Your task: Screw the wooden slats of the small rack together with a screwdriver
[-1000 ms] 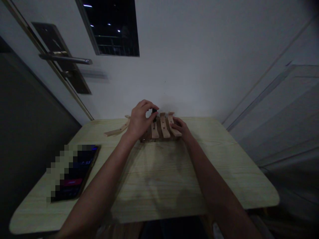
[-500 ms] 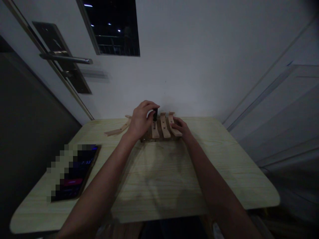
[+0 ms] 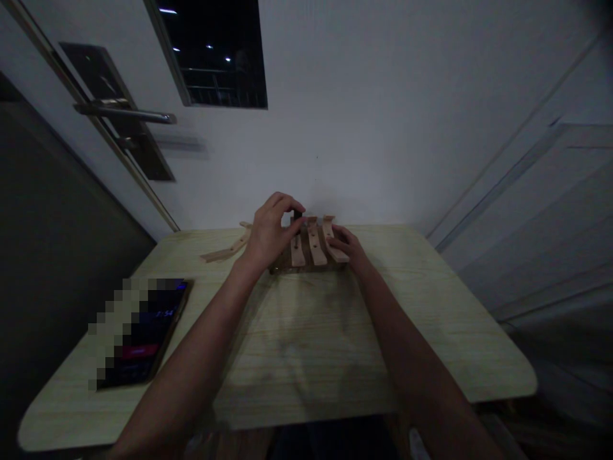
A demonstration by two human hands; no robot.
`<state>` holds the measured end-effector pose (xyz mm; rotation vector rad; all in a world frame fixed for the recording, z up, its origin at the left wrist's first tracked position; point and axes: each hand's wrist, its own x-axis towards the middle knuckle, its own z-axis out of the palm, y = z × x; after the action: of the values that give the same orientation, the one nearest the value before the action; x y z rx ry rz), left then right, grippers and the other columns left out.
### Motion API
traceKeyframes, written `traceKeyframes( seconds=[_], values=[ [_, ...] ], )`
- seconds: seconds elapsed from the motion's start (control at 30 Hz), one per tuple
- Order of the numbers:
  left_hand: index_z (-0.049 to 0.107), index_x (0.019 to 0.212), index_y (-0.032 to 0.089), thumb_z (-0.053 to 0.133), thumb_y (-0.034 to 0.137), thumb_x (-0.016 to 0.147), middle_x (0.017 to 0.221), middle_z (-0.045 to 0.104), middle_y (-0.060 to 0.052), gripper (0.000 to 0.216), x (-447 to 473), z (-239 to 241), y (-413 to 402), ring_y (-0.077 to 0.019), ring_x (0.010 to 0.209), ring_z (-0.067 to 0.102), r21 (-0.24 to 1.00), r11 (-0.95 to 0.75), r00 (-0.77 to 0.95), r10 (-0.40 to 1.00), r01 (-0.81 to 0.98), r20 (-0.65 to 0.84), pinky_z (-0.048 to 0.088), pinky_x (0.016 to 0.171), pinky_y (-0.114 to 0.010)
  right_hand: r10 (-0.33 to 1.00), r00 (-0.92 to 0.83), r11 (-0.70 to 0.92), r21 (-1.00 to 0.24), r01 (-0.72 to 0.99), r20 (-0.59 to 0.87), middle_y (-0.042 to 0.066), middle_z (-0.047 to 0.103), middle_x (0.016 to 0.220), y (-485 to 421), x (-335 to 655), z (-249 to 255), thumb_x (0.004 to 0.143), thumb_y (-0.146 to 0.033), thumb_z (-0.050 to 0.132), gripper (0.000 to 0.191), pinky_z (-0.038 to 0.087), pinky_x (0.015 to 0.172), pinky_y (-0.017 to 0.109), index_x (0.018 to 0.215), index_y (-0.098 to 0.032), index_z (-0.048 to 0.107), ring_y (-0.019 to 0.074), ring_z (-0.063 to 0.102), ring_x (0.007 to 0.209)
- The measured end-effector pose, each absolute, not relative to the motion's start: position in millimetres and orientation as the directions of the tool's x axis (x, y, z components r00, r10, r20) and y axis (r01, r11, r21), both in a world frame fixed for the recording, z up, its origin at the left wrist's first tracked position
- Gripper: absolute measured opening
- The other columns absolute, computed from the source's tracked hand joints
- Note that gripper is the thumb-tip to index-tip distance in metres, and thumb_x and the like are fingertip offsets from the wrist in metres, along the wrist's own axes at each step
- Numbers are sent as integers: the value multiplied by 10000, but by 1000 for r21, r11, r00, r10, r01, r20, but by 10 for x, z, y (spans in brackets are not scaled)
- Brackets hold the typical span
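Note:
My left hand (image 3: 269, 231) pinches the black handle of a small screwdriver (image 3: 297, 214) between thumb and fingers. The screwdriver stands upright, its thin shaft over a hole in the left curved wooden slat (image 3: 298, 257). Two more slats, the middle slat (image 3: 317, 253) and the right slat (image 3: 339, 255), lie alongside on a dark base (image 3: 306, 269). My right hand (image 3: 351, 246) grips the right end, fingers curled against the right slat. Shadow hides the exact grip and the base's details. Beyond my left wrist lie loose slats (image 3: 225, 253), partly covered by that hand.
A phone (image 3: 163, 338) with a lit screen lies at the left of the pale wooden table (image 3: 306, 358). A white door (image 3: 335, 115) with a metal handle (image 3: 129, 114) and a dark window (image 3: 220, 57) rises behind the table.
My left thumb and fingers have shifted around the screwdriver handle, the thumb now lying further across it. The right hand and slats look the same. A number on the phone screen has changed.

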<state>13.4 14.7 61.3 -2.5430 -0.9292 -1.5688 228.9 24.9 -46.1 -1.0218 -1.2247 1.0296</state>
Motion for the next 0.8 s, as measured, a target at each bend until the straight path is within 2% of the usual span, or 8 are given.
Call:
traceKeyframes(
  seconds=[0.2, 0.4, 0.5, 0.63, 0.8],
  values=[
    [593, 863, 188, 631, 111, 793, 864, 637, -24, 111, 116, 607, 158, -166, 824, 564, 274, -786, 311, 501, 554, 808, 483, 738, -306, 972, 77, 225, -974, -13, 224, 69, 670, 1155, 260, 2294, -471, 588, -443, 752, 560, 430, 997, 464, 1090, -222, 638, 263, 603, 1069],
    [611, 1078, 185, 538, 94, 828, 977, 669, -51, 275, 122, 580, 156, -173, 873, 592, 252, -786, 335, 497, 565, 801, 500, 803, -334, 972, 86, 220, -976, -12, 218, 73, 672, 1148, 249, 2293, -460, 589, -444, 753, 567, 445, 983, 451, 1094, -213, 639, 259, 603, 1066],
    [632, 1060, 178, 499, 77, 838, 1011, 671, -57, 277, 121, 577, 161, -180, 930, 606, 249, -808, 360, 483, 533, 798, 504, 850, -352, 971, 84, 224, -975, 0, 223, 65, 678, 1136, 249, 2288, -454, 586, -464, 750, 567, 454, 971, 447, 1087, -220, 643, 258, 603, 1055],
    [651, 1000, 179, 530, 68, 823, 981, 655, -48, 241, 129, 593, 143, -170, 934, 613, 271, -824, 352, 478, 498, 805, 508, 859, -335, 971, 89, 225, -974, -11, 223, 66, 677, 1135, 247, 2282, -452, 582, -466, 750, 569, 456, 966, 445, 1083, -220, 639, 258, 605, 1052],
    [657, 962, 194, 659, 121, 774, 994, 576, -43, 201, 149, 617, 114, -160, 915, 585, 275, -811, 310, 476, 516, 823, 514, 819, -312, 972, 83, 224, -974, -32, 221, 72, 671, 1134, 259, 2284, -474, 575, -444, 753, 563, 440, 980, 461, 1076, -217, 633, 264, 607, 1057]
  ],
)
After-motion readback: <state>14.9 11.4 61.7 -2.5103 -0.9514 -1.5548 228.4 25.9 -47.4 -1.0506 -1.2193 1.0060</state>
